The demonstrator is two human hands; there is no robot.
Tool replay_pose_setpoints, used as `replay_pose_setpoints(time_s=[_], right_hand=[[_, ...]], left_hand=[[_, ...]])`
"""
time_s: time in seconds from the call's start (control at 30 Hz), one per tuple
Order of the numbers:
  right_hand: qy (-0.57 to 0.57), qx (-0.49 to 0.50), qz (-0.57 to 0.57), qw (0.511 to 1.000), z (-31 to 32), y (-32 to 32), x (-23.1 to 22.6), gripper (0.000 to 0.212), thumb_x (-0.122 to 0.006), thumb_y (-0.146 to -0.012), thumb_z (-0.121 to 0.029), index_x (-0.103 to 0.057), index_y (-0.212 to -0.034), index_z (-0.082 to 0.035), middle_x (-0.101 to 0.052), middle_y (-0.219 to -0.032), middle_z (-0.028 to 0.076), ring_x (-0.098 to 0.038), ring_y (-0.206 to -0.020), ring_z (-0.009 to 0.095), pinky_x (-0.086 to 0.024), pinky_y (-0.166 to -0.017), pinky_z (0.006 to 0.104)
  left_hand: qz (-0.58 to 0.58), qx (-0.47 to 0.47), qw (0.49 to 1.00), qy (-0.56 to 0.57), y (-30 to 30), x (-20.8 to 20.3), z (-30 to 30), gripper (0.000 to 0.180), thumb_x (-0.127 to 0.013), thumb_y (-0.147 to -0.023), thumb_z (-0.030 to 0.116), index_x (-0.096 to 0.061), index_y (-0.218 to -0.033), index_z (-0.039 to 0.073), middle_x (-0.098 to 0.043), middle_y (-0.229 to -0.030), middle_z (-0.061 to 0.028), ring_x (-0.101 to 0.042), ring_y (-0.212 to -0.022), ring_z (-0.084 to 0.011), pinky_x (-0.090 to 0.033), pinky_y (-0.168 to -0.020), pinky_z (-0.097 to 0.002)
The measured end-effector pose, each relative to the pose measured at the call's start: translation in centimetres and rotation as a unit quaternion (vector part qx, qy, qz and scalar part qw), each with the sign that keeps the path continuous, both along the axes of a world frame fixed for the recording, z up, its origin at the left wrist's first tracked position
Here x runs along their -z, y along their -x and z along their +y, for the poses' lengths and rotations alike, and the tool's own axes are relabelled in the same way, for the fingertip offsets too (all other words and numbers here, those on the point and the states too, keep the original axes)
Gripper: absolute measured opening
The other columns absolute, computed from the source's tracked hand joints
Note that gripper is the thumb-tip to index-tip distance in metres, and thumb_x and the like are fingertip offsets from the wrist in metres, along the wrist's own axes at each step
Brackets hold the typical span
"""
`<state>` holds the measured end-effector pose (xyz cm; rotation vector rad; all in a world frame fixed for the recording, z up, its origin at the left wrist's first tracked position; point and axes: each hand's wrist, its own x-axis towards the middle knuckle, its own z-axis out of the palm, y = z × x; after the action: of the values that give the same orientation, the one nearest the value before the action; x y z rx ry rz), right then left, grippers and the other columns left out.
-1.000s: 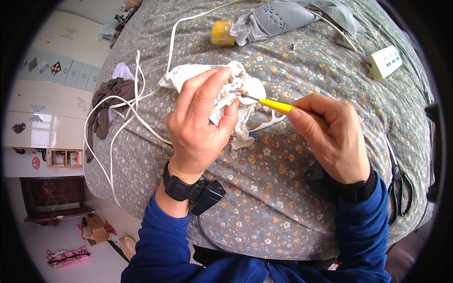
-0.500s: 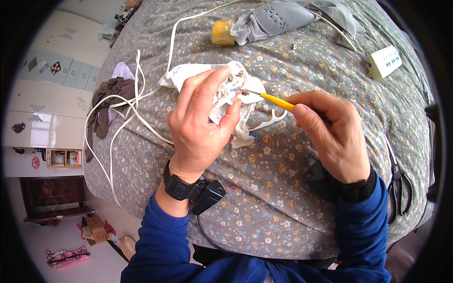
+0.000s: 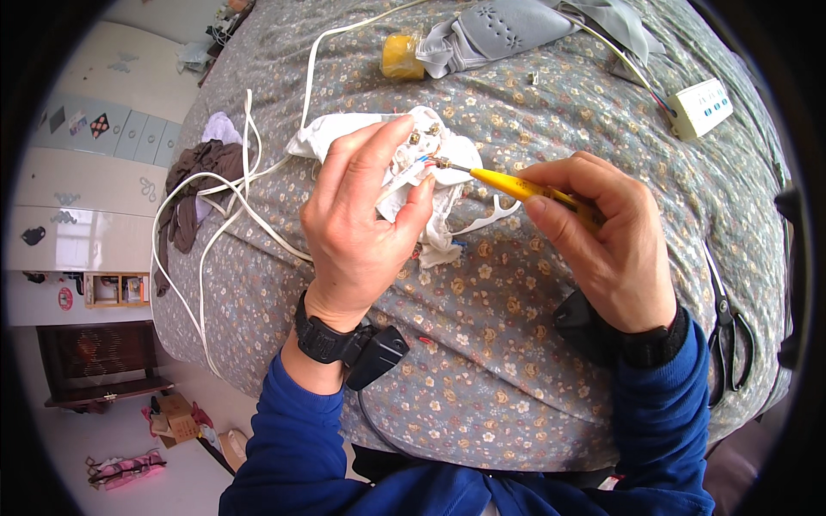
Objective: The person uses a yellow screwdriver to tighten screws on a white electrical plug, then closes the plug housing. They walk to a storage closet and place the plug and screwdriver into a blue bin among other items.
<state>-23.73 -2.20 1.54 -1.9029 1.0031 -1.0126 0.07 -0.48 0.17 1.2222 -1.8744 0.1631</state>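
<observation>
My left hand holds a white electrical fitting with brass terminals, its thumb and fingers on either side. Thin red and blue wire ends meet one terminal near my thumb. In my right hand is a yellow-handled screwdriver, and its metal tip reaches the brass terminal beside those wires. White cloth lies under and around the fitting. A white cable runs in loops to the left of my left hand. My left palm side is hidden.
Black-handled scissors lie right of my right forearm on the flowered bedspread. A white socket box with wires is at the far right. Farther back are a yellow tape roll and grey cloth. Brown cloth sits at left.
The screwdriver has turned in my right fingers and more of its handle shows. Both hands and the fitting have shifted slightly left.
</observation>
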Motion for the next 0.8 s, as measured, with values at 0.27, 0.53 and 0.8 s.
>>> replay_pose_setpoints(time_s=[0.27,0.53,0.8], right_hand=[[-0.005,-0.001,0.003,1.0,0.08,0.03,-0.09,0.019,-0.072,-0.086,-0.008,-0.069,-0.102,0.003,-0.062,-0.082,0.007,-0.054,-0.068,0.012,-0.042,-0.063,0.0265],[0.023,0.017,0.008,1.0,0.19,-0.06,0.07,0.019,-0.074,-0.082,-0.005,-0.069,-0.099,0.002,-0.063,-0.083,0.007,-0.058,-0.069,0.012,-0.044,-0.062,0.0253],[-0.029,0.017,0.031,0.999,0.28,-0.09,-0.15,0.017,-0.072,-0.083,-0.006,-0.068,-0.098,0.002,-0.064,-0.074,0.008,-0.058,-0.063,0.013,-0.045,-0.059,0.0271]], left_hand=[[-0.079,-0.007,0.996,0.03,0.16,-0.42,0.1,0.052,-0.077,-0.072,0.001,-0.065,-0.123,0.008,-0.066,-0.11,-0.0101,-0.07,-0.094,-0.0278,-0.059,-0.076,-0.0364],[-0.096,-0.008,0.995,0.028,0.47,-0.74,0.24,0.052,-0.08,-0.073,0.004,-0.066,-0.122,0.008,-0.066,-0.11,-0.0093,-0.071,-0.089,-0.0265,-0.059,-0.073,-0.035],[-0.105,-0.005,0.994,0.024,0.42,-0.69,0.32,0.051,-0.08,-0.073,0.004,-0.066,-0.122,0.008,-0.066,-0.109,-0.0089,-0.071,-0.088,-0.0261,-0.059,-0.072,-0.0346]])
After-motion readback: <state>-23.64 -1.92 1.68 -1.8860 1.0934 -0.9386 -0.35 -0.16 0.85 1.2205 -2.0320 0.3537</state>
